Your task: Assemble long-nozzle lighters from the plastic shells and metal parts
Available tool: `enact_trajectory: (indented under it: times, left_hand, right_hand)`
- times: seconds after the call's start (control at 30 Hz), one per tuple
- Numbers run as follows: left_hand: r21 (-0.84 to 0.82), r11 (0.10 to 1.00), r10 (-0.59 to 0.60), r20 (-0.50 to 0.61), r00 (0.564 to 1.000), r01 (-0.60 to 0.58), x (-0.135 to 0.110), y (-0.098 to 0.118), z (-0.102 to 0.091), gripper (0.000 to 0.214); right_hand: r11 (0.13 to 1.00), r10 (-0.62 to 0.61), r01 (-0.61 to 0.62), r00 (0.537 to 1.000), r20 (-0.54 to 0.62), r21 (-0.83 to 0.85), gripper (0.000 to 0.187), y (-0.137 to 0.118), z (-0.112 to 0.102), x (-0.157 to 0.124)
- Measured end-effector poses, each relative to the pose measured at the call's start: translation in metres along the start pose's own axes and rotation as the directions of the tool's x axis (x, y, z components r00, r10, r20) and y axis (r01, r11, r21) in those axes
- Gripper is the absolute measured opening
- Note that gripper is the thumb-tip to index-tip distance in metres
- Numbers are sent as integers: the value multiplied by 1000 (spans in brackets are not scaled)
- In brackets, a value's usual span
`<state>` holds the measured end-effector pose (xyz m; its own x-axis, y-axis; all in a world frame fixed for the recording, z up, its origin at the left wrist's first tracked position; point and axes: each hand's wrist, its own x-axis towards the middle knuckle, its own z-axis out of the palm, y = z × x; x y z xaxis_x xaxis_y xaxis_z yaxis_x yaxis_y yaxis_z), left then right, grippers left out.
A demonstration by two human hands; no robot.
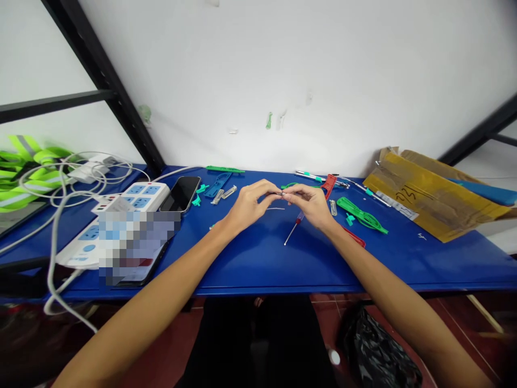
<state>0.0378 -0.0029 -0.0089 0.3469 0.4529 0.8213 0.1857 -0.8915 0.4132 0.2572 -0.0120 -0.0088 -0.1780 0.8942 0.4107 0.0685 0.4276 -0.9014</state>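
Note:
Above the blue table, my left hand and my right hand meet fingertip to fingertip. Between them they pinch a tiny dark piece, too small to name. Both hands are closed, with thumb and fingers pressed together. Below my right hand lies a screwdriver with a thin metal shaft, its handle partly hidden. A thin white strip rests under the fingertips. Behind my right hand is a red plastic part, and to its right a green plastic part.
At left stand a white power strip with cables and two phones, one a black phone. Blue plastic parts and small clear pieces lie behind my left hand. An open cardboard box sits at right; metal rods lie near the wall.

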Motion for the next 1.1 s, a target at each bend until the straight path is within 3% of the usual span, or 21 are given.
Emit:
enact_trajectory:
  times: [0.2,0.5,0.8,1.1]
  left_hand:
    - [6,999,-43,7,999,43,-2,-2,4,11]
    - [343,939,1,12,1000,-5,-2,4,3,5]
    - [406,908,82,76,994,-106,-4,-1,6,12]
    - [484,875,-165,294,941,2,-4,-5,-2,11]
  right_hand:
    - [1000,2,-2,1000,13,-31,40,-3,-1,2]
    - [991,31,-19,995,92,-130,42,-10,-7,0]
    - [906,-176,221,972,154,-362,33,-19,-9,-6]
    - [920,54,42,971,231,-390,39,-7,-16,-1]
